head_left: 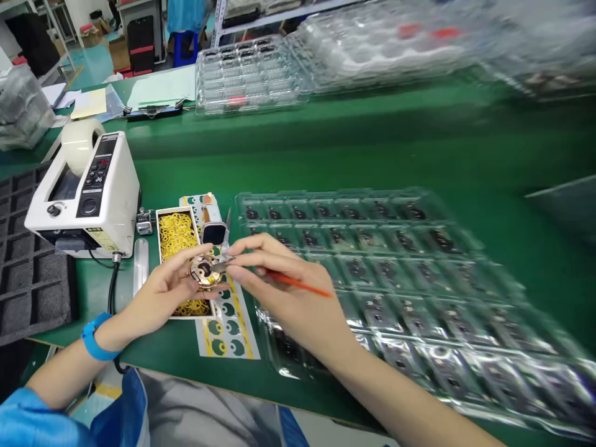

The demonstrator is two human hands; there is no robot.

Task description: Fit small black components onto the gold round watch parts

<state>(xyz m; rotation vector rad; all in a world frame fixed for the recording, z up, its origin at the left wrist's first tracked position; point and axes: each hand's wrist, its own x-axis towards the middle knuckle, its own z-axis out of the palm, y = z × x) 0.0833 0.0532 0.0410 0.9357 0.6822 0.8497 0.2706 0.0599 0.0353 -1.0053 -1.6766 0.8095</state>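
Note:
My left hand [162,292] is closed around a small round gold-coloured part [203,272], held just above a white box of yellow rings [176,234]. My right hand [279,285] pinches a thin tool with an orange handle [298,284], its metal tip touching the round part. A sheet of green and yellow stickers [230,329] lies on the green table under both hands. A blue band [95,338] is on my left wrist.
A clear blister tray [419,279] with several small dark parts fills the table to the right. A white tape dispenser [84,189] stands at left, beside a black foam tray [28,273]. More clear trays [246,74] and papers lie at the back.

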